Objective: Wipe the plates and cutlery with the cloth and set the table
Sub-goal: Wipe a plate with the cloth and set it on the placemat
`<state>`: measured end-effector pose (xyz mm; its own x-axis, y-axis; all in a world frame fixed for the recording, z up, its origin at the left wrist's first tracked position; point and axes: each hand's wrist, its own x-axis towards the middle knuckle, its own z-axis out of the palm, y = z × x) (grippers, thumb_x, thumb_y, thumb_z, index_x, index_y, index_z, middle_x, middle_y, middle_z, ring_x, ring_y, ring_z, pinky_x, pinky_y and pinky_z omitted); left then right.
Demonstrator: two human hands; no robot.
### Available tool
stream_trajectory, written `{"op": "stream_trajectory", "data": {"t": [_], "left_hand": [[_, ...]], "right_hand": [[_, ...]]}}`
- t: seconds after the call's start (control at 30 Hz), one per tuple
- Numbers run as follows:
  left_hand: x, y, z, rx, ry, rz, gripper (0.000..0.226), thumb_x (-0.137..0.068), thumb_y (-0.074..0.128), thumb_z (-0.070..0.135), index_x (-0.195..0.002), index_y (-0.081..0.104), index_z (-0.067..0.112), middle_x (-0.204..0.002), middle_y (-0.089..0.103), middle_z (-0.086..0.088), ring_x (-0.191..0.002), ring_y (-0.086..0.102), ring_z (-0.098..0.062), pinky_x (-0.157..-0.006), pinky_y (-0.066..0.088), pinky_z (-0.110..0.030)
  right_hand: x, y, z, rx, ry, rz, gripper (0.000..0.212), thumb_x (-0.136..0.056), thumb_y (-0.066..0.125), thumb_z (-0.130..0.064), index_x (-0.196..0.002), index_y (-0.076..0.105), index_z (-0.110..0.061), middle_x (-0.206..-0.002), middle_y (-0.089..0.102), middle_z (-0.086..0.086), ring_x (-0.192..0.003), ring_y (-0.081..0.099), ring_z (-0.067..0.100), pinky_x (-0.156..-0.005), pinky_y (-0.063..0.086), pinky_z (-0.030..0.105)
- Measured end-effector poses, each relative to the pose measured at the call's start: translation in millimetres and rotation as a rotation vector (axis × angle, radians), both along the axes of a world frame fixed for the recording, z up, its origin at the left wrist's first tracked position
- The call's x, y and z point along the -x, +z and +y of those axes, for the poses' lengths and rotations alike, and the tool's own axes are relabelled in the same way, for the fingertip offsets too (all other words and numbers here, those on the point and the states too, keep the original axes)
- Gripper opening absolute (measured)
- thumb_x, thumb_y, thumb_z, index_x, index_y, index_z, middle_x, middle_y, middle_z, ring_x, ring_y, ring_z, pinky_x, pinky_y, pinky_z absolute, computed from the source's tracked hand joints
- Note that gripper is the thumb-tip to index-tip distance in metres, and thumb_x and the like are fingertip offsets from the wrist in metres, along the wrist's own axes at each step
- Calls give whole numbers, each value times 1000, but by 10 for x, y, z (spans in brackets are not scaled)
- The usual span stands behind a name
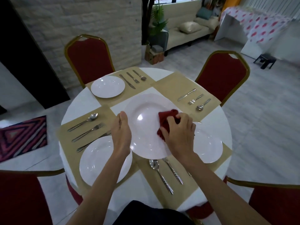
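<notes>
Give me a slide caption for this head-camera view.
Left hand holds a white plate; right hand presses a red cloth on it.

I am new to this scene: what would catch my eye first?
The large round white plate, held above the middle of the round white table, strikes first, with a crumpled dark red cloth pressed on its right side. Red gold-framed chairs stand around the table.

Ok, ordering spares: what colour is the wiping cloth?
The cloth is dark red, head view.
</notes>
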<state>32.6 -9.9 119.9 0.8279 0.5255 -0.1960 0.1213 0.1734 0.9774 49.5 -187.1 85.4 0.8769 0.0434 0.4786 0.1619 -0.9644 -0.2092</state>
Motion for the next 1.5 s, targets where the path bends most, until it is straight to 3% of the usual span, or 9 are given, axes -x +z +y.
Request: {"op": "stream_trajectory", "data": {"t": [0.2, 0.37, 0.57, 0.8, 0.97, 1.13, 1.23, 1.33, 1.5], "left_hand": [[17, -76, -134, -80, -50, -30, 44, -105, 43, 42, -89, 60, 5, -86, 60, -2, -82, 56, -16, -81, 49, -36], [-24, -67, 209, 113, 76, 28, 33, -101, 45, 52, -108, 68, 30, -113, 68, 9, -109, 63, -14, -102, 51, -43], [32, -92, 257, 22, -132, 93, 27, -101, 48, 51, -92, 70, 37, -105, 69, 6, -104, 65, -19, -98, 53, -51], [-264, 13, 126, -354, -640, 51, 56, -99, 47, 55, -101, 60, 1, -87, 58, -5, -83, 53, -20, -79, 46, -39], [-511, 54, 168, -204, -468, 66, 35, -103, 48, 47, -85, 75, 33, -88, 75, 2, -86, 69, -18, -80, 57, -39], [-891, -154, -327, -137, -135, 88, 43, -105, 37, 48, -77, 52, 19, -78, 50, 4, -72, 46, -12, -73, 42, -30], [-1129, -285, -793, -50, 72, 121, 36, -108, 31, 42, -87, 58, 30, -90, 58, 11, -85, 56, -7, -85, 47, -33], [-1463, -439, -980, 12, 61, 188, 41, -107, 32, 43, -130, 59, 21, -129, 61, 5, -118, 57, -19, -108, 46, -44], [-2378, -677, -913, -66, -337, 334, 12, -96, 61, 21, -92, 69, 13, -101, 74, -10, -93, 73, -24, -84, 62, -42]], "right_hand": [[205, 78, 677, -392, 227, 210, 47, -98, 43, -42, -136, 57, -19, -123, 58, 8, -105, 52, 32, -88, 43, 45], [716, -32, 456, -313, 499, 285, 32, -92, 53, -40, -120, 66, -34, -110, 60, -5, -97, 53, 22, -86, 45, 43], [-55, 52, -300, -296, 154, 148, 23, -74, 68, -29, -96, 76, -30, -98, 56, -1, -98, 52, 28, -88, 40, 40], [-399, 444, -211, -432, 418, 379, 30, -84, 75, -21, -109, 58, -29, -111, 59, -6, -105, 55, 16, -94, 48, 39], [-356, 318, -467, -866, 115, 380, 29, -90, 74, -18, -104, 52, -31, -102, 64, -20, -87, 62, -4, -70, 46, 10], [-266, -184, -338, -1247, -309, 373, 26, -98, 59, -24, -107, 38, -35, -96, 71, 9, -74, 69, 24, -64, 59, 37], [-564, -283, -366, -1275, -380, 416, 27, -97, 55, -21, -108, 34, -35, -99, 70, 9, -79, 71, 27, -71, 60, 44], [-1143, -256, -644, -1196, -368, 427, 31, -94, 58, -16, -113, 37, -29, -102, 67, 6, -81, 70, 25, -71, 58, 40], [-2534, -321, -1348, -1014, -269, 408, 35, -85, 65, -17, -101, 43, -38, -106, 69, 2, -80, 73, 29, -73, 62, 44]]}}
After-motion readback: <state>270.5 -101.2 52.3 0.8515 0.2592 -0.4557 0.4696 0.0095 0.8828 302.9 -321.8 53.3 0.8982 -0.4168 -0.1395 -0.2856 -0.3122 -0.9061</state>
